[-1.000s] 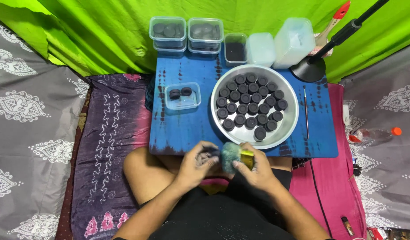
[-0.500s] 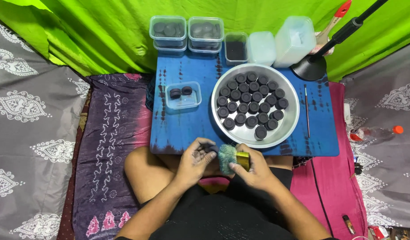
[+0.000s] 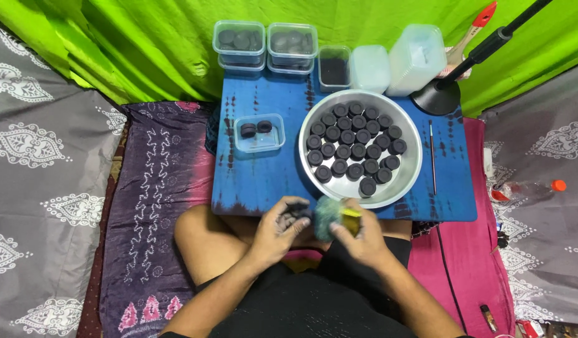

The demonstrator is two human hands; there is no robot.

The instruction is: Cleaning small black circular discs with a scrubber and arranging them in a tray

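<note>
My left hand (image 3: 278, 229) grips a small dark round disc (image 3: 295, 213) just below the front edge of the blue board (image 3: 258, 181). My right hand (image 3: 361, 235) holds a sponge with a teal face and a yellow back (image 3: 331, 216), pressed against the disc. Behind my hands, a round metal bowl (image 3: 409, 172) holds several more dark discs (image 3: 355, 144). A small clear tray (image 3: 259, 141) to the left of the bowl holds two discs (image 3: 255, 128).
Clear lidded boxes (image 3: 265, 44) of discs, a tub of dark powder (image 3: 333, 67) and white containers (image 3: 395, 62) line the board's back edge. A black lamp stand (image 3: 440, 95), a thin stick (image 3: 432, 156) and a paintbrush (image 3: 474, 28) lie right. Green cloth hangs behind.
My hands have kept together at the board's front edge, shifting slightly as the sponge rubs the disc. Nothing else has moved.
</note>
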